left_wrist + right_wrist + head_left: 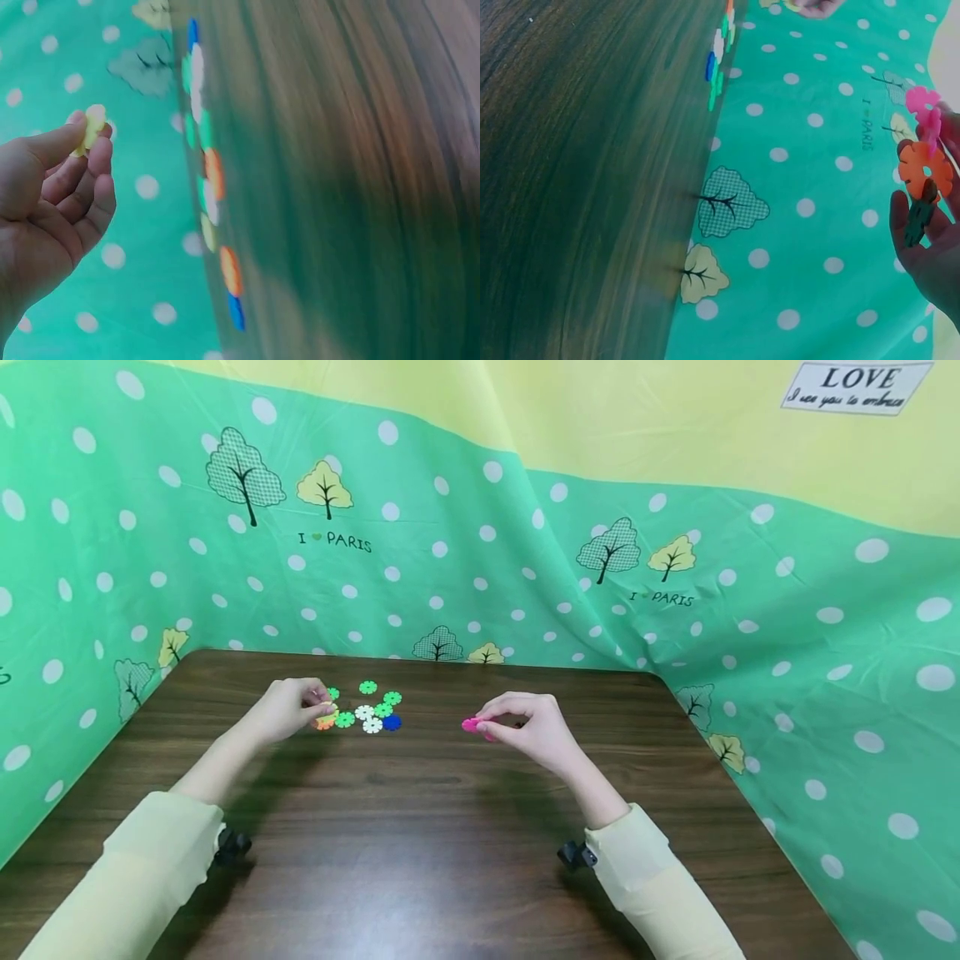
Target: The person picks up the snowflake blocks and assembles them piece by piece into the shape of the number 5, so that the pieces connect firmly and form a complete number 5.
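My left hand is raised over the left end of a group of flower-shaped plastic discs. Between thumb and fingers it pinches a yellow flower disc. Farther right, my right hand holds several flower discs joined in a chain above the table. The right wrist view shows pink discs at its top, an orange disc below them and a dark green disc against the fingers. Loose on the table lie green discs, white discs, a blue disc and an orange disc.
The brown wooden table carries the loose discs near its far edge. Behind it and at both sides hangs a green and yellow curtain with dots and trees. Each sleeve has a small black camera at the cuff.
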A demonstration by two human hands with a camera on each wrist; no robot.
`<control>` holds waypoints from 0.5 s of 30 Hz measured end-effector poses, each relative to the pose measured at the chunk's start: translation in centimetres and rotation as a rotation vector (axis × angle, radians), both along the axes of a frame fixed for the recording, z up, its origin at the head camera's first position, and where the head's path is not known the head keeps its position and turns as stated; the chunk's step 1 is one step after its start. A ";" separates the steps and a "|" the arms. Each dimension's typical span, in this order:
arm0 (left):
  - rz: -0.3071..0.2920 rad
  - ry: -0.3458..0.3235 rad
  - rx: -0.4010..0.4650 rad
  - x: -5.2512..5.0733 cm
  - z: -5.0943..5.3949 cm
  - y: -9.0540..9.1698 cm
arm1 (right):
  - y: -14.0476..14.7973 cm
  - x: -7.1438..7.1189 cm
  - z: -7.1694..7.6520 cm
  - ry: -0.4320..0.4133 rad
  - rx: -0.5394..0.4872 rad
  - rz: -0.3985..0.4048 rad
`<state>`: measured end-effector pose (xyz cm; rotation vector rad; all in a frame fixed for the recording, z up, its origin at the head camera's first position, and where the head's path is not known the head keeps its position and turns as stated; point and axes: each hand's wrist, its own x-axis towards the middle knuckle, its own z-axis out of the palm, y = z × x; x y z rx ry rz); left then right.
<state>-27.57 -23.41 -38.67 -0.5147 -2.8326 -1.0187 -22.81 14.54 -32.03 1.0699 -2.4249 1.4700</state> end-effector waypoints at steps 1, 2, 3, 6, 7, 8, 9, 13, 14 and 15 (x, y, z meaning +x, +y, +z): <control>-0.001 -0.014 0.022 0.2 0.3 0.4 | 0.0 -0.2 -0.2 0.013 0.002 -0.001; -0.001 -0.022 0.042 0.4 0.5 0.9 | 0.1 -0.4 -0.4 0.027 0.007 -0.005; -0.005 -0.024 0.061 0.6 0.7 1.3 | 0.1 -0.7 -0.6 0.045 0.012 -0.010; -0.025 -0.009 0.105 1.2 1.3 2.4 | 0.4 -1.5 -1.4 0.105 0.031 -0.021; -0.033 -0.002 0.119 1.3 1.5 2.8 | 0.4 -1.8 -1.7 0.128 0.035 -0.022; -0.043 0.006 0.131 1.5 1.8 3.1 | 0.5 -1.9 -1.8 0.154 0.043 -0.025; -0.052 0.012 0.143 1.7 1.9 3.4 | 0.5 -2.0 -1.9 0.179 0.048 -0.024; -0.082 -0.003 0.223 2.5 2.7 4.7 | 0.3 -2.0 -2.0 0.271 0.054 -0.014; -0.086 -0.006 0.241 2.7 2.8 5.0 | 0.3 -1.9 -2.0 0.288 0.057 -0.014; -0.087 -0.011 0.262 2.9 3.0 5.4 | 0.2 -1.8 -2.0 0.304 0.057 -0.014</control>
